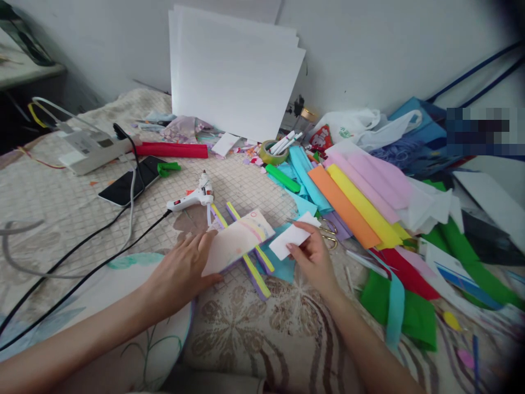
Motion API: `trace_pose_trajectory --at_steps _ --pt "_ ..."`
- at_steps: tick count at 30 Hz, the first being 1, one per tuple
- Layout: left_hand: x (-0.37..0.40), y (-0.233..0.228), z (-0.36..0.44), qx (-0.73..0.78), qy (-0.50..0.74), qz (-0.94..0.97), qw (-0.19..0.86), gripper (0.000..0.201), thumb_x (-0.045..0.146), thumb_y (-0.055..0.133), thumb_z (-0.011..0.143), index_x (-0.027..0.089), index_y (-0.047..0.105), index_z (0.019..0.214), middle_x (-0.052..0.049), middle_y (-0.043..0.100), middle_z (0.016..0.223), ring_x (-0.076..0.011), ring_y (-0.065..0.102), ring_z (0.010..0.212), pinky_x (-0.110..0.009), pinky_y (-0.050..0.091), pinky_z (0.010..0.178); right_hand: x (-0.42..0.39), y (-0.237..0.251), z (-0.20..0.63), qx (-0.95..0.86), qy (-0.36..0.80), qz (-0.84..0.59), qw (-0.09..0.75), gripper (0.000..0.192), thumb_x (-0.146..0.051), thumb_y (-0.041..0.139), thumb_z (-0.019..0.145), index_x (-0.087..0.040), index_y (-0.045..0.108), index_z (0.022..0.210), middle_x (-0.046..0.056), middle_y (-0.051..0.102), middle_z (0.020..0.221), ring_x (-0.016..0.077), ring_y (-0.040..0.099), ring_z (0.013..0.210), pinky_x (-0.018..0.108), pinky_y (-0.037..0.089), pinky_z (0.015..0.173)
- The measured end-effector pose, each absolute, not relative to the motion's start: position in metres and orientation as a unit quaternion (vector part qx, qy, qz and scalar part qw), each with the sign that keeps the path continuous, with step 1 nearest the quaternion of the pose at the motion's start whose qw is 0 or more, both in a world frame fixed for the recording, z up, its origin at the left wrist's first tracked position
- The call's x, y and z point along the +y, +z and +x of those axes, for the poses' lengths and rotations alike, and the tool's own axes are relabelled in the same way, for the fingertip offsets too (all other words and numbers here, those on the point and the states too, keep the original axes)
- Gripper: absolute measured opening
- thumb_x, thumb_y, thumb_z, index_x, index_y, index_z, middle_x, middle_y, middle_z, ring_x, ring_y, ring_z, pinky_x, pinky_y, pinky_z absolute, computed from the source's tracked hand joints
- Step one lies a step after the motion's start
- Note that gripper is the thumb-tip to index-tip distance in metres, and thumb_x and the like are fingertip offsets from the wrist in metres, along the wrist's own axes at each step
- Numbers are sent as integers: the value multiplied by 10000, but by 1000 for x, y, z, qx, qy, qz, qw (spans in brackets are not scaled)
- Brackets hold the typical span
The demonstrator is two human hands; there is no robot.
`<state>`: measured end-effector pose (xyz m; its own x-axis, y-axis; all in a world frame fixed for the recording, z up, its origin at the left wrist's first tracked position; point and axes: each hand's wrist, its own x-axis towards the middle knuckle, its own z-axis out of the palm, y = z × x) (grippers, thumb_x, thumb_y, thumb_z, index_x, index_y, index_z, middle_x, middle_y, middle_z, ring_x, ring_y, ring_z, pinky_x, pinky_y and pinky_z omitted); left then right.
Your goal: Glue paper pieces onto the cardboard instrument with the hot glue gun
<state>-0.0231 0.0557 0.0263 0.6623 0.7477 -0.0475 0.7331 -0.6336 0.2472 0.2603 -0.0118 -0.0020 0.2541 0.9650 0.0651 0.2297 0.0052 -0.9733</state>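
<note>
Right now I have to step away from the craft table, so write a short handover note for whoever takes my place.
Left hand: flat on the pale card, pressing it down over the yellow-and-purple strips.
Right hand: pinching a small white paper piece, close beside the card.
Glue gun: lying just behind the card, corded.
Done: card laid across the strips.
Left: white piece not yet placed.

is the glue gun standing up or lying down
Standing: the glue gun is propped on its wire stand, nozzle angled down toward the cloth, cord trailing left.
</note>
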Motion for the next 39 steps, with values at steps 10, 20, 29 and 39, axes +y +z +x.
trace_pose_trajectory --at_steps 10,20,29,39 --pt "55 24 -24 398 41 911 101 687 396 683 752 70 370 1269 -212 570 1200 -346 564 1051 -475 460 886 -10 -18 248 -556 279 -637 456 867 -346 598 843 -247 45 1503 56 655 836 208 599 658 349 534 622" --pt "56 24 -23 398 62 907 120 626 404 642 772 105 386 1259 -208 584 1180 -353 571 1050 -492 459 875 -7 -13 242 -541 289 -638 466 889 -324 657 804 -276 97 1493 42 662 826 205 600 656 339 515 600" --pt "56 24 -23 404 59 904 124 629 374 660 760 93 394 1256 -212 586 1166 -358 565 1052 -488 460 876 -8 -1 250 -527 315 -606 505 474 -316 587 849 -279 446 1300 57 634 999 171 582 740 305 489 654" --pt "56 23 -23 407 50 903 126 634 378 667 758 102 385 1254 -195 584 1156 -343 564 1053 -477 454 890 -12 9 267 -437 329 -646 532 254 -413 569 867 -210 547 716 -46 516 481 106 467 443 232 376 460"
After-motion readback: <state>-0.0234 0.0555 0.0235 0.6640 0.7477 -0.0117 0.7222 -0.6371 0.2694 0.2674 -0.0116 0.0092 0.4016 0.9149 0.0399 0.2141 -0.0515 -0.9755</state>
